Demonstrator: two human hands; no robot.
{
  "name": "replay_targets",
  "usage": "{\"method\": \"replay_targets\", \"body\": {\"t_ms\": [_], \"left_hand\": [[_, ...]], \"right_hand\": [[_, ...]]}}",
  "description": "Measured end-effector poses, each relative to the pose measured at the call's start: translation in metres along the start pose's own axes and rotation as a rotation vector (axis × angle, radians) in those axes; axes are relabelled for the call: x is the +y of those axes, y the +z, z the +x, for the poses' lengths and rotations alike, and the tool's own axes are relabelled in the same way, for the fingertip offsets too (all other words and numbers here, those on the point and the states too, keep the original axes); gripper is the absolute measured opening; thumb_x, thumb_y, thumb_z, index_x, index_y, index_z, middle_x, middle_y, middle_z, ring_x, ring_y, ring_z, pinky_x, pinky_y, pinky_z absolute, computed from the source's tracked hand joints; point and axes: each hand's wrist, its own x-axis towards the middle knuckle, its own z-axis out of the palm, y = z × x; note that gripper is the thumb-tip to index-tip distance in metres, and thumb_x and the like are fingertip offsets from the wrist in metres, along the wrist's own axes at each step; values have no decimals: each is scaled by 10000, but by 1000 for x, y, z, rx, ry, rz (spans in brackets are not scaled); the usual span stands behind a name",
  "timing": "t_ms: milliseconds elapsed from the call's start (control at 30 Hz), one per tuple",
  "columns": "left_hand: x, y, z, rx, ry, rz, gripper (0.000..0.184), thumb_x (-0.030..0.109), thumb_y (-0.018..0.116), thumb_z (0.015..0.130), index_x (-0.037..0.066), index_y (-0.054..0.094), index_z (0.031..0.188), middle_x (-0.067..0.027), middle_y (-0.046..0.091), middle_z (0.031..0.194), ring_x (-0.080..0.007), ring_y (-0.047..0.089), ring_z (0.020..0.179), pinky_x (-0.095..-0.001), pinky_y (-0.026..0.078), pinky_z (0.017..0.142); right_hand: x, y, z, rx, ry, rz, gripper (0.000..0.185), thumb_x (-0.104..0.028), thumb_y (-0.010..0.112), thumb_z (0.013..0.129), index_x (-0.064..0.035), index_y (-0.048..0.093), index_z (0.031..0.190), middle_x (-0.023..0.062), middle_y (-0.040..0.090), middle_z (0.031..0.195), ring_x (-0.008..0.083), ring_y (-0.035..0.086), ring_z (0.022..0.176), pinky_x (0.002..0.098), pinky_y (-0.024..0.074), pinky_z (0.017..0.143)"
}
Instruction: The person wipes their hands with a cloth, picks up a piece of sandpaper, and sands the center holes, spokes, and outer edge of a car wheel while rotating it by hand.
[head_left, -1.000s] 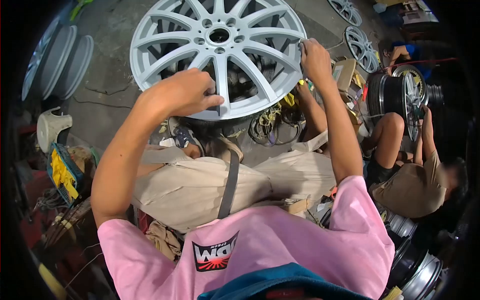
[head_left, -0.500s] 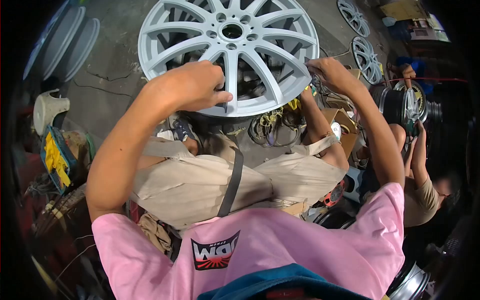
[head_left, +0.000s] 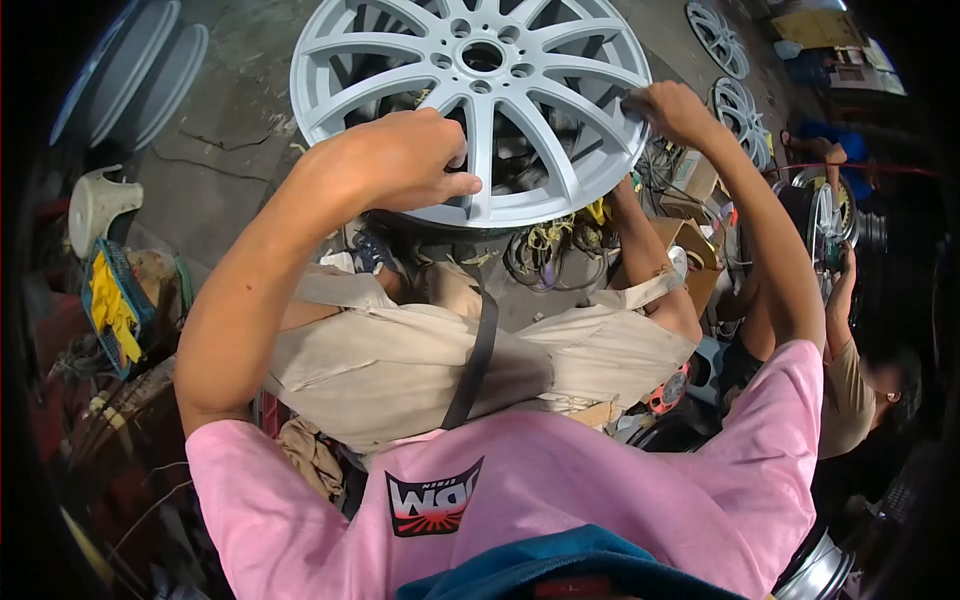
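Observation:
A pale grey multi-spoke wheel (head_left: 480,140) lies face up at the top of the view, above my lap. Over its near left part is my left hand (head_left: 415,165), fingers curled in and thumb against a near spoke; whatever it pinches is hidden. At the wheel's right edge, my right hand (head_left: 675,112) is closed, its fingertips on the rim around a small dark piece I cannot make out. Dark shapes show between the spokes under the wheel.
Other wheels (head_left: 165,85) stand at upper left, near a white stool (head_left: 100,210) and a blue basket (head_left: 115,310) with yellow cloth. Open cardboard boxes (head_left: 690,265) and cables (head_left: 535,262) lie beyond my lap. A person (head_left: 850,400) handles a wheel at right; another in blue sits behind.
The wheel has shifted right in the view, and both hands with it. My right elbow has swung outward, and its fingers have slid along the rim. The person at right appears farther right.

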Motion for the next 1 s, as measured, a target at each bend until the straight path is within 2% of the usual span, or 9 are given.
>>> {"method": "replay_targets", "body": {"t_ms": [67,133,267,333,467,533,667,733,1000], "left_hand": [[0,2,0,0,17,-3,409,389,672,966,0,747,1069,-234,718,920,-403,689,935,-493,540,825],[5,-3,0,-12,-17,3,408,394,669,968,10,749,1080,-232,724,933,-404,690,949,-496,538,839],[7,-4,0,-9,-45,-10,412,397,672,966,9,752,1080,-229,728,936,-403,690,963,-499,534,859],[4,-3,0,14,-16,26,405,392,677,965,10,759,1073,-227,730,940,-402,691,957,-496,533,861],[3,-5,8,-38,-60,3,402,391,682,961,13,763,1069,-227,729,927,-404,687,957,-491,532,859],[-1,-3,7,0,-39,5,399,388,687,958,13,766,1070,-235,725,897,-404,690,919,-484,534,834],[-2,-6,5,-10,-29,-14,392,378,690,956,8,771,1052,-246,723,874,-407,695,850,-479,537,796],[1,-7,2,-9,-73,-46,379,369,691,957,7,778,1027,-243,726,847,-401,695,779,-472,538,755],[2,5,13,-51,-80,36,394,380,694,963,-5,778,961,-234,720,797,-394,696,757,-470,540,724]], "right_hand": [[-3,6,0,-9,-75,62,212,-182,638,937,-68,739,1084,193,726,970,426,670,931,477,527,821],[-11,-11,2,-302,-51,372,194,-186,632,943,-64,729,1059,187,728,982,421,674,948,499,531,834],[-4,2,7,-8,-6,16,275,-287,620,961,-91,767,1084,223,733,986,414,698,971,494,548,864],[-13,4,2,-17,14,26,275,-287,619,960,-96,769,1089,205,736,944,411,705,922,496,554,840],[6,-14,-7,-146,-232,218,264,-230,602,993,-60,739,1142,219,725,962,451,683,908,519,538,787],[2,-27,-17,7,62,23,291,-233,612,985,-58,719,1191,222,719,969,448,679,912,519,534,791],[-40,28,-67,269,111,-27,275,-229,608,972,-109,722,1192,246,694,835,434,692,827,536,538,743],[-90,8,-83,185,278,25,282,-231,610,967,-119,713,1205,237,698,818,430,694,784,540,539,714],[-53,42,-32,476,426,53,297,-256,570,997,-116,707,1220,241,713,851,437,699,798,541,557,725]]}}
